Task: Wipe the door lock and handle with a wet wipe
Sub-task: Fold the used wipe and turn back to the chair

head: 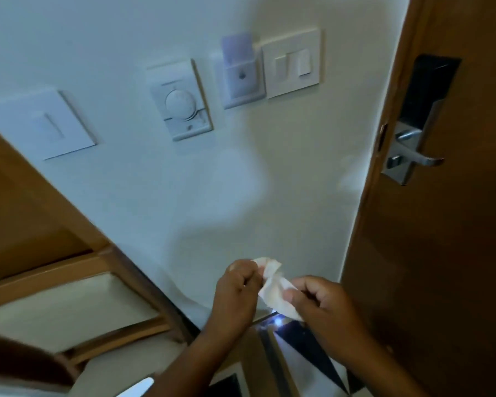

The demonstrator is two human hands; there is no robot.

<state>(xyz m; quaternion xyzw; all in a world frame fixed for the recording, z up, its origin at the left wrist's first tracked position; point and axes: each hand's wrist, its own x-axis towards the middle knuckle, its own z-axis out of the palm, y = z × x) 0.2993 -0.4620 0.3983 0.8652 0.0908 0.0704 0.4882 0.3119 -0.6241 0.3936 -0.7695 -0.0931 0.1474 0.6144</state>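
A crumpled white wet wipe (275, 287) is held between both hands, low in the middle of the view. My left hand (236, 290) pinches its upper end and my right hand (324, 303) grips its lower end. On the brown wooden door (441, 239) at the right sits the door lock (425, 93), a black panel above a silver plate. The silver lever handle (421, 156) sticks out from that plate, well above and to the right of my hands. Neither hand touches the lock or handle.
The white wall carries a light switch (291, 63), a key-card holder (239, 75) with a card in it, a round thermostat dial (181, 103) and a blank plate (45, 124). Wooden framing (55, 270) runs at the lower left. The floor (304, 359) has black and white tiles.
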